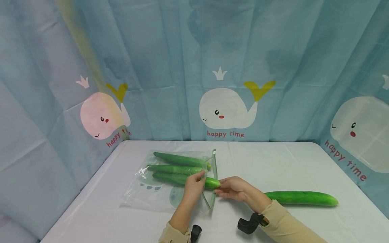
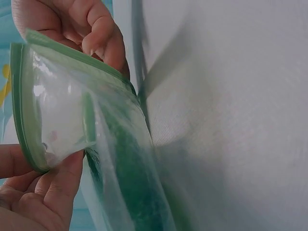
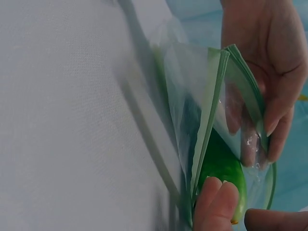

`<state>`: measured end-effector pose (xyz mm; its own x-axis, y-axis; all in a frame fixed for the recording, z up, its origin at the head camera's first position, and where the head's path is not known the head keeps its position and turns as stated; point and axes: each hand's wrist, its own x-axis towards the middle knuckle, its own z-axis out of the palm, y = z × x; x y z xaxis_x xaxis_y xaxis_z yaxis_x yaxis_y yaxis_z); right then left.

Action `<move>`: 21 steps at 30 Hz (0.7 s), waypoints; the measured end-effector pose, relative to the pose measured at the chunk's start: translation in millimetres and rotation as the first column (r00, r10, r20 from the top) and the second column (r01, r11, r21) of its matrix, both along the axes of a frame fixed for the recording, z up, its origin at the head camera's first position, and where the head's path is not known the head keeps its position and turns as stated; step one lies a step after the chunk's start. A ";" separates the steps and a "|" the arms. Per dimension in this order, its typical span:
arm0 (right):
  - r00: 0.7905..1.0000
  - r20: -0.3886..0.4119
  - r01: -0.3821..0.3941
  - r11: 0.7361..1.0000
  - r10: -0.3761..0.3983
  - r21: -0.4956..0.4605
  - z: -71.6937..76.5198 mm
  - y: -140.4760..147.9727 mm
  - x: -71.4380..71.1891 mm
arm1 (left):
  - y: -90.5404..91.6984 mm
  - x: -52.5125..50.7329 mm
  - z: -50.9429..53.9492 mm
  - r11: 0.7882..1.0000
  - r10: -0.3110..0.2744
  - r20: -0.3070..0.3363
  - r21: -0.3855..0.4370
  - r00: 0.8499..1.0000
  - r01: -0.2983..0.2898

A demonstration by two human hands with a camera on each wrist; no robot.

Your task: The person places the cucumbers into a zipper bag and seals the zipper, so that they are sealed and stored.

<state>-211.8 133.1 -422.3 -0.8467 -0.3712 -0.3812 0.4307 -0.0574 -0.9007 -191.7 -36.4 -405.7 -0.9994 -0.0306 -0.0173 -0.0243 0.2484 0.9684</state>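
Observation:
A clear zip bag (image 1: 146,199) with a green zip edge lies flat, its mouth facing right. Inside are a far cucumber (image 1: 179,158) and a middle cucumber (image 1: 173,169). The nearest cucumber (image 1: 212,183) lies mostly in the bag, its pale end at the mouth. My left hand (image 1: 193,189) pinches the bag's upper layer by the mouth, holding it raised; in the left wrist view the green zip edge (image 2: 17,96) stands apart from the other side. My right hand (image 1: 235,189) holds the nearest cucumber's end, fingers (image 3: 219,204) against it.
Another cucumber (image 1: 304,198) lies on the white table (image 1: 273,162), to the right behind my right wrist. A blue curtain (image 1: 170,67) printed with whales hangs around the table's back and sides. Black wrist cameras (image 1: 250,223) sit below both hands.

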 end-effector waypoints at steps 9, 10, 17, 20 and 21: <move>1.000 0.012 -0.004 1.000 0.004 -0.021 1.1 -8.8 -1.4 | 0.7 0.1 -0.9 1.000 0.011 -0.015 -0.016 1.000 -0.011; 1.000 0.010 -0.007 1.000 0.008 -0.024 1.1 -10.2 -1.6 | 0.7 0.1 -1.0 1.000 0.010 -0.014 -0.015 1.000 -0.010; 0.998 -0.015 -0.063 0.997 0.063 -0.035 0.1 -21.6 -4.6 | -0.5 0.8 -1.1 1.000 -0.011 -0.013 0.015 1.000 0.012; 0.996 -0.014 -0.092 0.994 0.091 -0.055 -0.2 -26.2 -5.8 | -1.2 1.3 -1.0 0.999 -0.019 -0.004 0.028 1.000 0.019; 0.995 -0.012 -0.098 0.994 0.098 -0.057 -0.3 -27.6 -5.9 | -1.4 1.3 -1.3 0.999 -0.023 0.003 0.038 1.000 0.023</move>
<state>-217.7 105.4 -422.6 -0.8087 -0.4735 -0.3490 0.4280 -0.0667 -0.9013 -190.4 -37.8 -407.0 -0.9998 -0.0064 -0.0209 -0.0218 0.2124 0.9769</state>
